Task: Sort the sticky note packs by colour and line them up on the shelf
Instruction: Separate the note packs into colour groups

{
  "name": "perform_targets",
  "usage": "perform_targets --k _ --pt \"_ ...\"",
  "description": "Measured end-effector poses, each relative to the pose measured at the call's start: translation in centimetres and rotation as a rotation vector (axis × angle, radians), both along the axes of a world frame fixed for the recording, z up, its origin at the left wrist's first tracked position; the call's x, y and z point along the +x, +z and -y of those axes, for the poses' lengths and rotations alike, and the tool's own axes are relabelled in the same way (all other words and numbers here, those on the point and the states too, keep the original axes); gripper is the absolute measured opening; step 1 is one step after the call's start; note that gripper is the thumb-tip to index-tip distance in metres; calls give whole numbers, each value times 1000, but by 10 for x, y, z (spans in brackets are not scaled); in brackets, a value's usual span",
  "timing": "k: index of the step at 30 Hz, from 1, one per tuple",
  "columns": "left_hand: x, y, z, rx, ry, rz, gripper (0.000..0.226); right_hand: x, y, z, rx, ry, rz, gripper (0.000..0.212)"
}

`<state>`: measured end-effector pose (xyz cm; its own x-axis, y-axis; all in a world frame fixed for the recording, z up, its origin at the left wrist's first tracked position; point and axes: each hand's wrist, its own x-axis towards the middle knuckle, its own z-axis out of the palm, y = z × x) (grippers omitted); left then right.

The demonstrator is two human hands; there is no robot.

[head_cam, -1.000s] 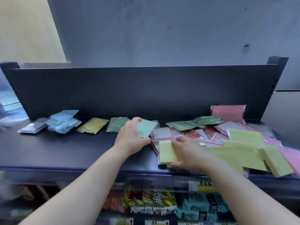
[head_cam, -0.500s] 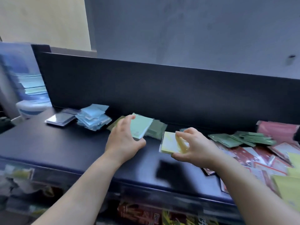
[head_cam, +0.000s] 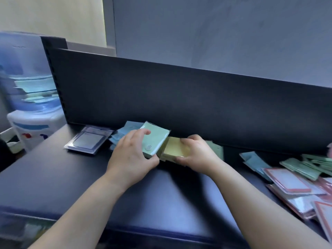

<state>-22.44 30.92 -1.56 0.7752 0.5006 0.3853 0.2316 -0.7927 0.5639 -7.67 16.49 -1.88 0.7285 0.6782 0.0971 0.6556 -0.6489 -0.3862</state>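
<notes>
Sticky note packs occupy both hands at the back of the dark shelf (head_cam: 53, 180). The left hand (head_cam: 131, 157) has its fingers (head_cam: 142, 133) closed over a pale green pack (head_cam: 156, 139), tilted up off the surface. The right hand (head_cam: 199, 153) pinches a yellow pack (head_cam: 175, 150) low over the shelf, touching the green one's lower right edge. Blue packs (head_cam: 118, 136) lie just left of the green pack, partly behind the left hand. More green packs (head_cam: 305, 168) and red-bordered ones (head_cam: 287, 182) sit well apart to the right. The yellow pack's spot seems to lie directly beneath the right hand, between the blue and green groups.
</notes>
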Motion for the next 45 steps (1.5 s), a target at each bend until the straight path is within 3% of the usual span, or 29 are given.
perform_targets --k 6,10,15,21,27,32,45 --pt "14 4 -3 52 -132 -15 64 3 -4 -14 -52 -9 21 65" --pt "37 9 16 116 -272 -47 68 7 5 14 0 -56 32 49" --pt "80 15 48 222 -386 -126 72 14 14 71 -51 -239 92 64" --pt "128 10 88 317 -425 -265 65 6 8 119 -63 -398 65 67" --pt "147 -9 105 367 -409 -540 60 -2 6 161 -77 -450 71 62" --pt "144 1 140 479 -417 -436 72 -3 5 197 -59 -472 94 56" --pt "137 22 322 356 -662 -228 56 -7 17 358 -15 -464 145 57"
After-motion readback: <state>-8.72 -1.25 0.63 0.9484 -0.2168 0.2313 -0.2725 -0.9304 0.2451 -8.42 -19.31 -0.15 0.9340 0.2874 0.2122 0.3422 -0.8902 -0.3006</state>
